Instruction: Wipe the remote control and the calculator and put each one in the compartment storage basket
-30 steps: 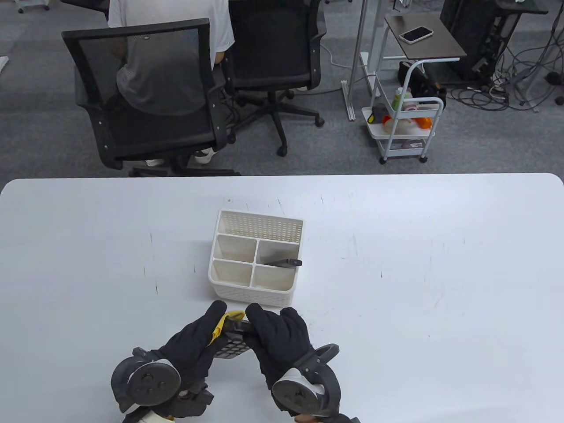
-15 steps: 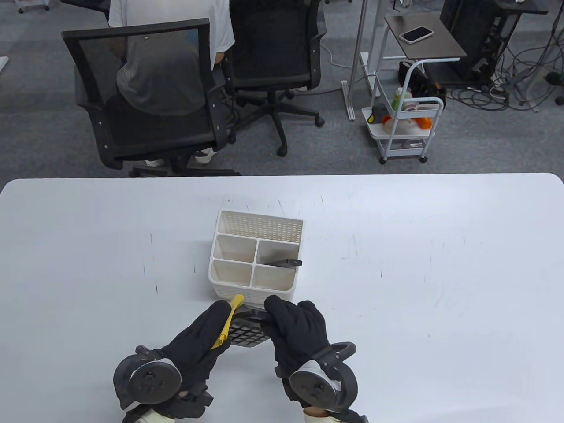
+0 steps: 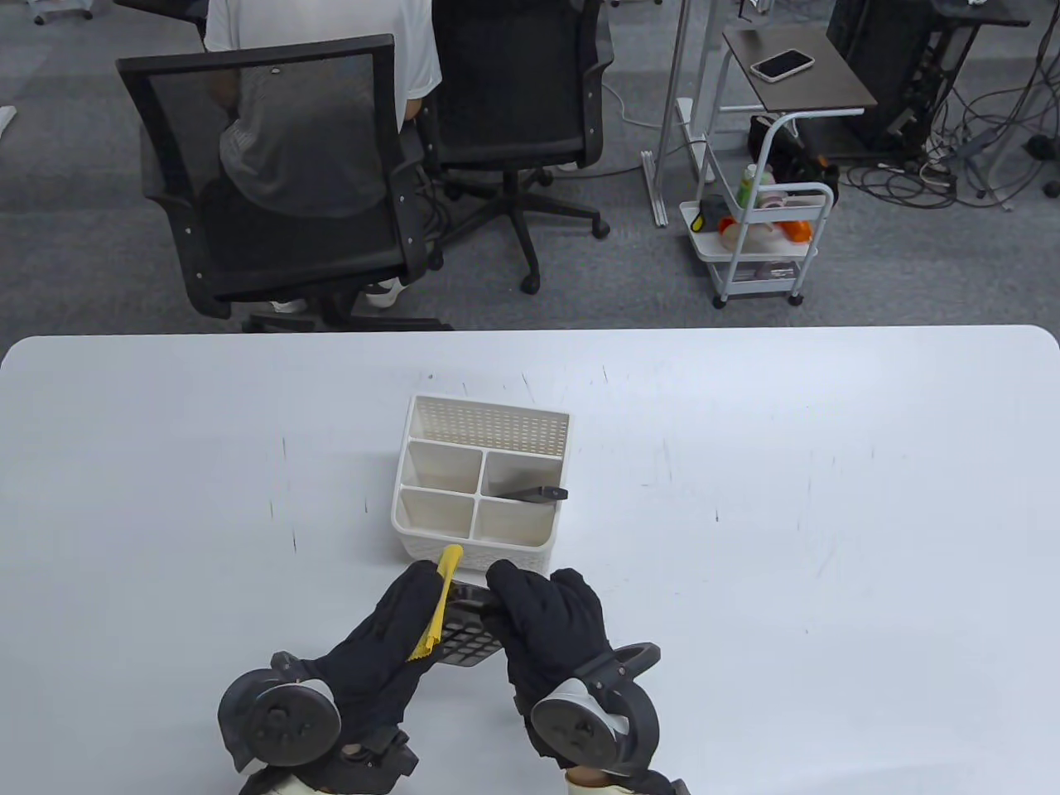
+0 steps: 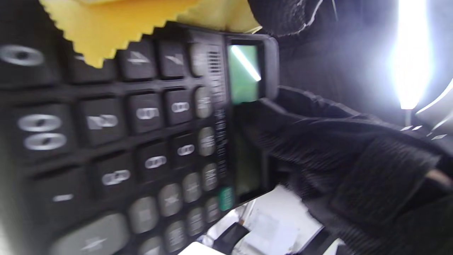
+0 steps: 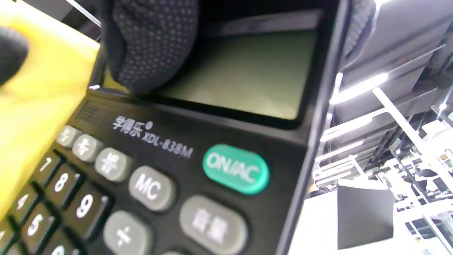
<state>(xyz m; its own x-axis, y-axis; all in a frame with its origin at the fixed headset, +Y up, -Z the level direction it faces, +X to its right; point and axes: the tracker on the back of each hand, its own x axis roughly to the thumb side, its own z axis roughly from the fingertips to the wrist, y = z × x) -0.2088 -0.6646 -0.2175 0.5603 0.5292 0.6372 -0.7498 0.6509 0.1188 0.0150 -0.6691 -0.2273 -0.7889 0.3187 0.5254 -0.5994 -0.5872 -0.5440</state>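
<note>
Calculator (image 3: 465, 633): held just above the tabletop (image 3: 787, 497), close in front of the compartment storage basket (image 3: 479, 484); since 1.0 s ago it has been lifted nearer the basket and turned more upright.
Right hand (image 3: 546, 633): fingers curled round the display end, thumb on the screen.
Left hand (image 3: 385, 642): fingers pinch the yellow cloth (image 3: 437, 604) against the left edge of the keys; the cloth, bunched at the top 1.0 s ago, now lies as a strip down that side.
Remote control (image 3: 534, 494): already standing in the basket's back right compartment.
Meaning: wiping looks nearly done; 3 small compartments remain open for the calculator.
</note>
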